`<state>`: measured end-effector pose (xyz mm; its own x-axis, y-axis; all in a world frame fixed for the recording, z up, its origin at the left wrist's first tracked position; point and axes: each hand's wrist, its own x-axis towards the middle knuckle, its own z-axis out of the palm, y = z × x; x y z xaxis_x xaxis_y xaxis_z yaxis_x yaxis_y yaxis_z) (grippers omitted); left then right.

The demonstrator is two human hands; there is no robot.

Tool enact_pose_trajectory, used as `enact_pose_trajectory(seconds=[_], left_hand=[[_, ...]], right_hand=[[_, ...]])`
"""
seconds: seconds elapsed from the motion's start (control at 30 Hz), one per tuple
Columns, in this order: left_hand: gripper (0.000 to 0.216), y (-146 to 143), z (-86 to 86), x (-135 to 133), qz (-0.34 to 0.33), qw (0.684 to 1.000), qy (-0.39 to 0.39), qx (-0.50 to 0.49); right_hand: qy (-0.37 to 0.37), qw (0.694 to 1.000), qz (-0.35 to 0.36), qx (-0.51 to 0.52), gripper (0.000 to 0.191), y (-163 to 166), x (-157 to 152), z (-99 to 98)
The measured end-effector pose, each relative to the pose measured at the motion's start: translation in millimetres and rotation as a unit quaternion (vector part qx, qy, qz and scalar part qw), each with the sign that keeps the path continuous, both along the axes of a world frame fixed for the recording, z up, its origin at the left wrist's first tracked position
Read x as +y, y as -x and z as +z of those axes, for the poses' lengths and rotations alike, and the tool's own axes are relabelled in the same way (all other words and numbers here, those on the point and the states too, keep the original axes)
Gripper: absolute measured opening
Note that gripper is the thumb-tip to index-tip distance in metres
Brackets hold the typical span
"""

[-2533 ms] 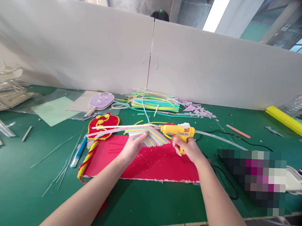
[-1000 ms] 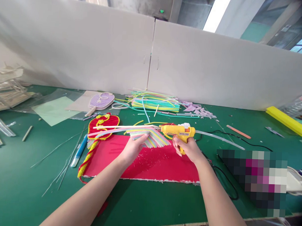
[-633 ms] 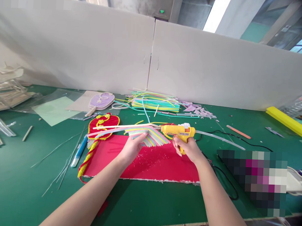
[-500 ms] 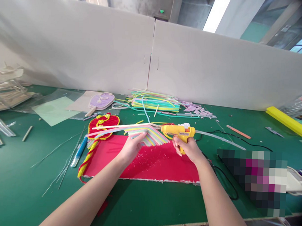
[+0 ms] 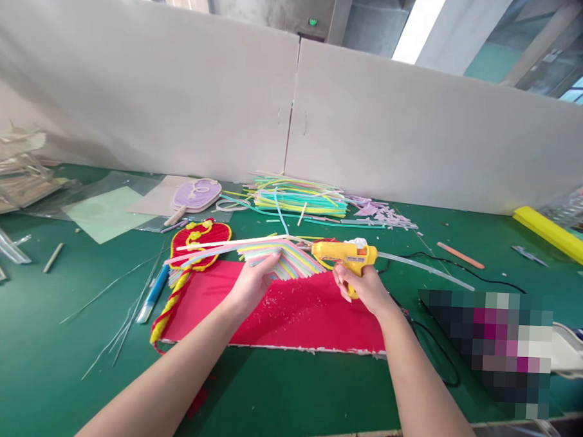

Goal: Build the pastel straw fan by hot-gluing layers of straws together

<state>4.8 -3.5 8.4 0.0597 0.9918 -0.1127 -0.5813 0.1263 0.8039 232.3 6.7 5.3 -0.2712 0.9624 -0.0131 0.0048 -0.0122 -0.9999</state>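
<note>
Your left hand [image 5: 254,284] is closed in a pinch, thumb on top, on a striped panel [image 5: 297,260] of slim pastel strips in pink, yellow, white and blue. The strips meet in a chevron, their cut ends toward the desk's near edge; longer ones reach leftward across a red fan [image 5: 214,234] with yellow trim and a twisted handle.

Your right hand [image 5: 361,283] is wrapped around the grip of a yellow plastic glue gun [image 5: 338,251], a translucent glue stick [image 5: 424,271] poking from its back. The nozzle is right by the panel's right side; you can't tell whether they touch.

The panel is held above a flat red board [image 5: 306,328] with a ragged white border, midway between the left and right edges of the green desk [image 5: 274,398]. Toward the far edge lie a bundle of straight strips [image 5: 299,201] and crumbly purple scraps [image 5: 379,211].
</note>
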Motion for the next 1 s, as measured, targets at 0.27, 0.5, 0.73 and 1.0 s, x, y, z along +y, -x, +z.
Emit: enact_pose_trajectory(seconds=[0.27, 0.5, 0.73, 1.0], left_hand=[[0.035, 1.4, 2.9, 0.3, -0.022, 0.999, -0.025, 0.002], [0.036, 3.6, 5.0, 0.9, -0.057, 0.996, -0.066, 0.011], [0.043, 4.4, 8.2, 0.1, -0.045, 0.998, -0.037, 0.018], [0.038, 6.0, 0.9, 3.5, -0.007, 1.0, -0.012, 0.025]], right_hand=[[-0.002, 1.0, -0.005, -0.001, 0.039, 0.0, -1.0, 1.0], [-0.002, 1.0, -0.005, 0.0, 0.041, 0.3, -0.6, 1.9], [0.0, 1.0, -0.004, 0.003, 0.04, 0.0, -0.7, 1.4], [-0.005, 1.0, -0.022, -0.004, 0.042, 1.7, -3.4, 2.9]])
